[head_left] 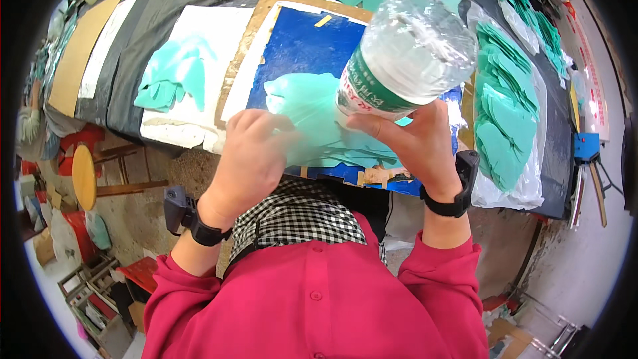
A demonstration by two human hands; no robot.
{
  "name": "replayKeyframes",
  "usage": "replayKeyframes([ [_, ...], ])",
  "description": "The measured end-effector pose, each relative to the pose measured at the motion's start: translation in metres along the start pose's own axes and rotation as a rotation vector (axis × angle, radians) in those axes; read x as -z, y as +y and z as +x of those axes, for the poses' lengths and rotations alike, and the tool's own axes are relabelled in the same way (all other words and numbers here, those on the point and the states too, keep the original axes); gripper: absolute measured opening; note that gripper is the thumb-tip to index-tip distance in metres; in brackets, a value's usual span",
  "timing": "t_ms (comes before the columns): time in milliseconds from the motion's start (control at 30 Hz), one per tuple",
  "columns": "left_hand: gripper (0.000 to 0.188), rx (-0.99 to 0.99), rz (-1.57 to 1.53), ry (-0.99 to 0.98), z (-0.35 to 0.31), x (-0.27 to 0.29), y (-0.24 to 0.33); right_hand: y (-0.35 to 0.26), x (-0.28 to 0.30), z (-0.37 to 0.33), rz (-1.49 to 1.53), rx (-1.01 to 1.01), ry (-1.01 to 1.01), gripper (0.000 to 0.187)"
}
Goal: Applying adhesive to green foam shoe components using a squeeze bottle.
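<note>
At left, green pieces (169, 73) lie on a white board (222, 26), bare along its far side. The left hand (256, 149) meets the green sheets' (306, 96) left edge, its blurred fingers' grip unclear; bare blue board (292, 46) lies beyond. The right hand (425, 146) clasps a clear bottle (419, 46) over the sheets' right side. Farther right, a green stack (508, 113) stops short of the table's (555, 179) near edge.

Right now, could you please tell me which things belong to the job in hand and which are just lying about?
In use:
Clear plastic bottle with green label, in right hand
Thin pale green sheets, by left hand
Flat blue board beneath

Seemingly lying about:
Round yellow stool seat
Small blue box
</note>
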State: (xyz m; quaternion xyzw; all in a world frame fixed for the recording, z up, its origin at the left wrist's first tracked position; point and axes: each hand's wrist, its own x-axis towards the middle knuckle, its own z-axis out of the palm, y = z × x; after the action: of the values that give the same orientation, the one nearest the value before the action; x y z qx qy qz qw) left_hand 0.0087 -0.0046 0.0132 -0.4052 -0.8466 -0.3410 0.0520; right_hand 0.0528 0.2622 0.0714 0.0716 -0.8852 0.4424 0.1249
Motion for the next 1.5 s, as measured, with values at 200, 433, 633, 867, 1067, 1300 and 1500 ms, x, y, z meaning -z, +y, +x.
replayKeyframes([
  [200,0.038,0.008,0.029,-0.067,0.005,-0.009,0.006,0.081,0.066,0.006,-0.117,-0.298,0.415,0.042],
  [433,0.034,0.057,-0.043,-0.039,0.0,0.003,0.0,0.088,0.055,0.022,0.172,-0.24,0.367,0.042],
  [633,0.031,0.305,-0.131,0.092,-0.018,0.04,-0.022,0.051,0.007,0.029,0.187,-0.233,0.255,0.046],
  [867,0.028,0.423,-0.212,0.152,-0.031,0.052,-0.034,-0.011,-0.059,0.024,0.117,0.0,0.054,0.046],
  [1067,0.03,0.196,-0.005,0.19,-0.05,0.052,-0.06,-0.061,-0.065,-0.001,0.064,0.192,-0.106,0.057],
  [1300,0.022,0.382,-0.327,0.227,-0.011,0.087,-0.061,-0.043,-0.057,-0.009,0.051,0.236,-0.025,0.057],
  [1500,0.026,0.307,-0.489,0.367,0.046,0.136,-0.083,0.011,0.021,-0.029,0.054,-0.068,0.127,0.042],
])
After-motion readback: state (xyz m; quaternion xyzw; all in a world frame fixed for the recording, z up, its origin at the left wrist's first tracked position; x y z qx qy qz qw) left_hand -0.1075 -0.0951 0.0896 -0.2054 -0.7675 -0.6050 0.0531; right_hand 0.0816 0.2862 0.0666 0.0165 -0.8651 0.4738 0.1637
